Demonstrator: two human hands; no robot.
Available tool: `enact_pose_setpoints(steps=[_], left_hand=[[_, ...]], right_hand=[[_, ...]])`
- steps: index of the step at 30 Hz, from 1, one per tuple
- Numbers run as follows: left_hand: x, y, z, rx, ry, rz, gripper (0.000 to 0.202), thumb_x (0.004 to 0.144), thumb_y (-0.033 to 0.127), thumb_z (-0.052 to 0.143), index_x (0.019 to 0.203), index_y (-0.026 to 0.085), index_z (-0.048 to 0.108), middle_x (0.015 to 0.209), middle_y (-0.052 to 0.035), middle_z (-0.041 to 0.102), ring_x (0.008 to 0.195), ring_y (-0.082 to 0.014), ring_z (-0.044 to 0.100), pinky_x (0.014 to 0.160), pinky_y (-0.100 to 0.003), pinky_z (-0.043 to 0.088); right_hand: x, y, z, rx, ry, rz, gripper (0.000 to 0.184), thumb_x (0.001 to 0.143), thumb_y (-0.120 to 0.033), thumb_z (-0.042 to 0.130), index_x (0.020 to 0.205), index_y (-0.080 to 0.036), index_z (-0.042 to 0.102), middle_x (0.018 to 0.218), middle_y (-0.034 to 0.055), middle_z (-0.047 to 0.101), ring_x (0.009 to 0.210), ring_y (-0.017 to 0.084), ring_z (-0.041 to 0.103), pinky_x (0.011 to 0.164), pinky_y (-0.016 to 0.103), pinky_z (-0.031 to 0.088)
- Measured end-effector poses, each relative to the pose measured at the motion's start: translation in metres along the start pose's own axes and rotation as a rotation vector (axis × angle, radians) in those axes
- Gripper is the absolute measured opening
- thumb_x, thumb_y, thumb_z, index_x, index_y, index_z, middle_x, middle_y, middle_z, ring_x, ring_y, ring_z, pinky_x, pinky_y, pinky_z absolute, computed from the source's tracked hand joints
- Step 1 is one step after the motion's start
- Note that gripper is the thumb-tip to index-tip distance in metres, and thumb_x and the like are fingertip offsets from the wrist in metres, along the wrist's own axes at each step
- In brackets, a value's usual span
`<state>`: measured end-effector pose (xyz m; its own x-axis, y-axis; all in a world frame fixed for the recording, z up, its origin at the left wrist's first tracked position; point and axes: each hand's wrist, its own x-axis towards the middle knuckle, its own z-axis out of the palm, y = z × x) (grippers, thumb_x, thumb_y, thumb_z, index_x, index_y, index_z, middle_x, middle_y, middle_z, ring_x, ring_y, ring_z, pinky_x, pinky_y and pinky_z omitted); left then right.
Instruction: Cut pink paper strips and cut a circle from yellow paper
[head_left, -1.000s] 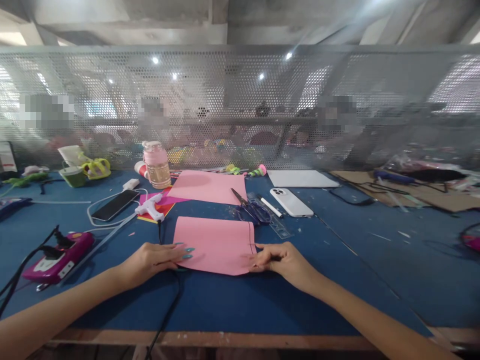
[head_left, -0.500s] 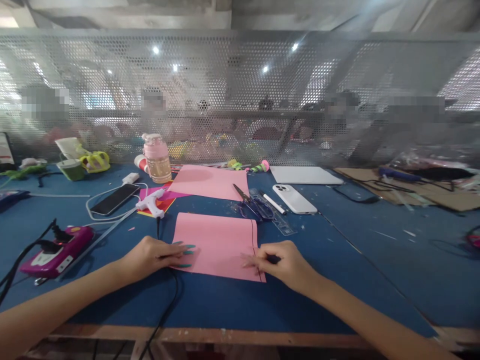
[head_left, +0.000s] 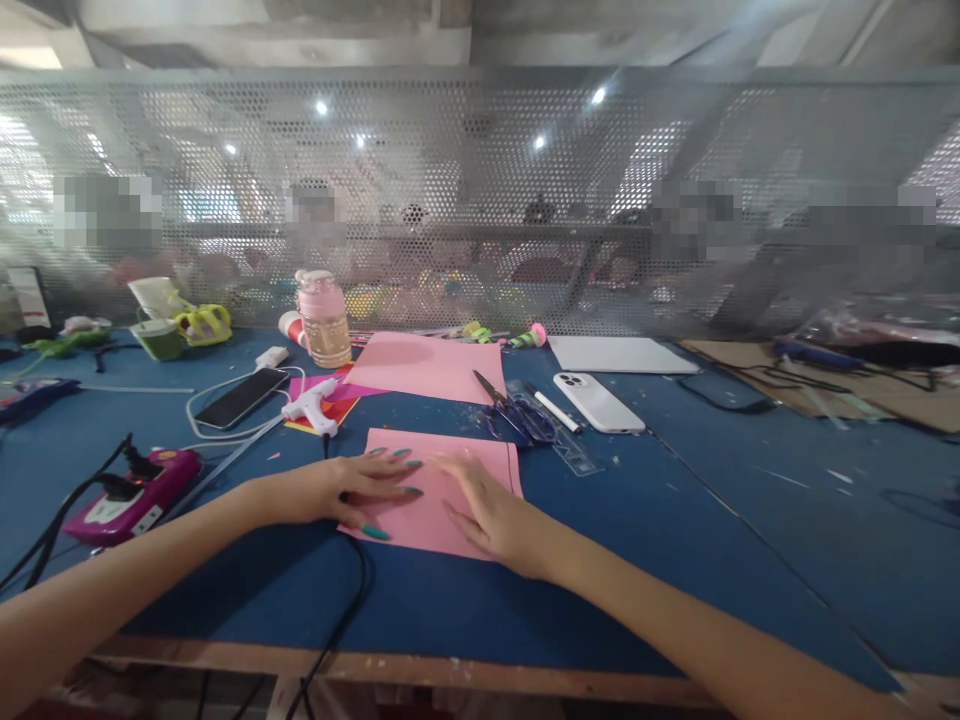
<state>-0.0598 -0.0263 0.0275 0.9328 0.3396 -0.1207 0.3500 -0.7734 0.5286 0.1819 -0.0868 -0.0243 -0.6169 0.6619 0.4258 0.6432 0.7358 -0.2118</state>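
Background: a perforated metal screen [head_left: 480, 200] runs across the far side, with blurred people behind it.
Surface: a blue worktable [head_left: 712, 520] with a worn wooden near edge, scattered with craft tools.
Sheet in hand: a pink paper sheet [head_left: 491, 452] lies flat at the near middle of the table, both hands on it; a second pink sheet [head_left: 427, 365] lies farther back, untouched.
Progress: a thin dark line [head_left: 512, 468] is already drawn along the near sheet's right edge. The sheet looks whole, with no cut or glue visible, so marking seems done and any cutting is not.
Left hand [head_left: 352, 490]: palm down on the sheet's left part, fingers spread and pressing flat, gripping nothing.
Right hand [head_left: 495, 520]: palm down across the sheet's middle, fingers close together and pointing far-left, pinching nothing.
Tools: scissors [head_left: 514, 410] and a clear ruler [head_left: 570, 450] lie just beyond the sheet's far right corner, a glue gun [head_left: 311, 408] beyond its far left.
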Motion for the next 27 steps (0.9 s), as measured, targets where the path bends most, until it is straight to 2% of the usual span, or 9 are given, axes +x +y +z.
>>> enact_pose_setpoints(steps=[2,4,7,10,13,15,22,27], left_hand=[[0.004,-0.005,-0.002,-0.028,-0.015,-0.023,0.062,0.078,0.032,0.057,0.133,0.033,0.028,0.144,0.0009,0.019,0.132,-0.0233,0.014,0.108,-0.039,0.013],[0.007,-0.011,-0.002,-0.04,-0.013,-0.031,0.078,0.072,0.036,0.062,0.136,0.03,0.018,0.145,-0.0039,0.016,0.132,-0.0254,0.013,0.107,-0.041,0.013],[0.013,-0.019,-0.002,0.013,-0.018,-0.022,0.094,0.066,0.042,0.066,0.138,0.021,0.011,0.145,-0.0121,0.01,0.132,-0.0301,0.007,0.106,-0.046,0.009],[0.019,-0.023,-0.004,0.108,-0.084,-0.024,0.101,0.064,0.05,0.065,0.139,0.013,0.007,0.144,-0.0179,0.005,0.131,-0.033,0.001,0.104,-0.051,0.004],[0.022,-0.024,-0.007,0.192,-0.177,-0.043,0.108,0.063,0.055,0.062,0.138,0.009,0.0,0.144,-0.0205,0.0,0.132,-0.0332,-0.001,0.104,-0.052,0.004],[0.023,-0.025,-0.008,0.229,-0.193,-0.045,0.11,0.062,0.057,0.061,0.138,0.009,-0.002,0.144,-0.0205,-0.001,0.132,-0.033,-0.002,0.105,-0.051,0.004],[0.03,-0.029,-0.01,0.319,-0.256,-0.106,0.121,0.055,0.063,0.061,0.137,0.001,-0.002,0.142,-0.0262,-0.003,0.132,-0.0347,0.0,0.106,-0.047,0.01],[0.033,-0.026,-0.012,0.35,-0.259,-0.185,0.124,0.052,0.062,0.063,0.137,-0.002,-0.001,0.141,-0.0284,-0.002,0.131,-0.0362,0.001,0.105,-0.049,0.011]], right_hand=[[0.001,0.001,0.001,0.028,-0.11,0.052,0.047,0.088,-0.022,0.031,0.132,-0.009,0.024,0.133,0.0193,0.039,0.127,0.024,0.031,0.101,0.047,0.031],[0.002,0.002,0.003,0.019,-0.172,0.086,0.051,0.088,-0.023,0.03,0.136,-0.008,0.02,0.138,0.0192,0.031,0.13,0.025,0.024,0.104,0.049,0.024],[0.002,0.003,0.008,0.004,-0.17,0.136,0.055,0.088,-0.03,0.031,0.137,-0.008,0.019,0.142,0.0183,0.024,0.132,0.025,0.016,0.106,0.048,0.019],[0.004,0.001,0.009,0.008,-0.166,0.187,0.058,0.088,-0.036,0.03,0.137,-0.007,0.019,0.142,0.0184,0.02,0.132,0.024,0.013,0.106,0.048,0.019],[0.011,-0.003,0.007,0.008,-0.225,0.276,0.066,0.087,-0.044,0.028,0.137,-0.001,0.019,0.143,0.0196,0.015,0.133,0.024,0.009,0.107,0.046,0.016],[0.019,-0.005,0.006,0.005,-0.262,0.334,0.074,0.086,-0.049,0.028,0.136,0.004,0.017,0.143,0.0208,0.011,0.133,0.025,0.006,0.108,0.043,0.013],[0.043,-0.001,0.015,0.095,-0.239,0.374,0.09,0.08,-0.058,0.034,0.136,0.008,0.009,0.144,0.0222,0.007,0.133,0.027,0.005,0.109,0.04,0.013],[0.038,0.01,0.01,0.149,-0.2,0.367,0.094,0.076,-0.06,0.042,0.137,0.004,0.01,0.143,0.0214,0.014,0.131,0.029,0.016,0.106,0.042,0.021]])
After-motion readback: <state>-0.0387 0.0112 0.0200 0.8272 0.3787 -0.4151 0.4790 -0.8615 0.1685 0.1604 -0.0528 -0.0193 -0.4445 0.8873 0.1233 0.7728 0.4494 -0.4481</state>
